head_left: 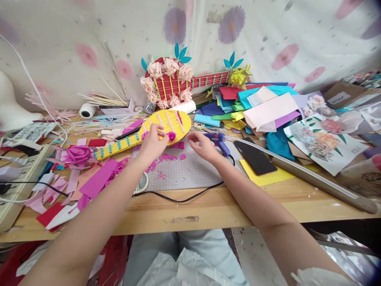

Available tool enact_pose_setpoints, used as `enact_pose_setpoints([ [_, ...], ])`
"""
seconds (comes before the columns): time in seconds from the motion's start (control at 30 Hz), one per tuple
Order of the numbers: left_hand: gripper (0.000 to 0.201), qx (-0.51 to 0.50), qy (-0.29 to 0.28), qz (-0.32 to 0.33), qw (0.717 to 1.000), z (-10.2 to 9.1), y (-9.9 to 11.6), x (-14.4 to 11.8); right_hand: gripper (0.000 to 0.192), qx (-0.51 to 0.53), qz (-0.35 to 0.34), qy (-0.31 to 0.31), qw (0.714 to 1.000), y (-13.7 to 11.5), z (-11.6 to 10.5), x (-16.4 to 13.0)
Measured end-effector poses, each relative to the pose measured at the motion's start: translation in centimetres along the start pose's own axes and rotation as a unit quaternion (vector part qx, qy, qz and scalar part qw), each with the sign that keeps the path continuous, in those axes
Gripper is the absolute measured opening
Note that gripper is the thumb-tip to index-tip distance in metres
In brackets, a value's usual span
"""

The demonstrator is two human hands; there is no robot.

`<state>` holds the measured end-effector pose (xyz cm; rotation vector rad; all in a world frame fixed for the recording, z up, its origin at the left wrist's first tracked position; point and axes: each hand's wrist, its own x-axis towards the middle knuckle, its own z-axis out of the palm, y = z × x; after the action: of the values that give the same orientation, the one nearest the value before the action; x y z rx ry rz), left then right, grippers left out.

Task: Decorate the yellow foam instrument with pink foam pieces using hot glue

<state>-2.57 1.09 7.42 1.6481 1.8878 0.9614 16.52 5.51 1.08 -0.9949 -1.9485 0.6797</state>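
Wooden desk (208,210) was crowded with paper. Left hand (153,143) pinched a small magenta flower (172,136) onto the yellow paper guitar (166,125); right hand (204,145) hovered half open, holding nothing, beside the glue gun (218,140). Only one flower was on; the finished red guitar (175,83) behind had many.

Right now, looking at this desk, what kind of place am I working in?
Probably a home craft corner. The wooden table holds a heap of coloured foam sheets, a blue hot glue gun and a yellow paper guitar that the left hand touches.
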Motion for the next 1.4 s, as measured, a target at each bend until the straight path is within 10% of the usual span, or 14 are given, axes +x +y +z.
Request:
enact_pose_setpoints([
  [0.13, 0.014, 0.167, -0.07, 0.163, 0.97, 1.5, -2.3, -2.1, 0.01, -0.072, 0.044, -0.087, 0.993, 1.3, -1.4, -2.1],
  [0.5, 0.022, 0.219, -0.054, 0.046, 0.973, 3.9, -5.7, -2.9, 0.041, -0.09, 0.258, -0.341, 0.899, 0.2, -10.0, -4.0],
  [0.7, 0.009, 0.162, -0.013, 0.041, 0.986, 4.3, -6.1, -2.8, 0.051, -0.185, 0.293, -0.175, 0.921, 1.6, -12.2, -4.5],
  [1.13, 0.014, -0.01, 0.038, 0.05, 0.998, 4.6, -6.8, -3.2, 0.042, -0.099, 0.307, 0.088, 0.943, 4.4, -6.3, -3.0],
  [1.4, 0.021, -0.138, 0.043, 0.03, 0.989, 5.4, -8.5, -2.3, 0.05, 0.126, 0.222, -0.06, 0.965, 0.1, -4.1, -3.4],
])
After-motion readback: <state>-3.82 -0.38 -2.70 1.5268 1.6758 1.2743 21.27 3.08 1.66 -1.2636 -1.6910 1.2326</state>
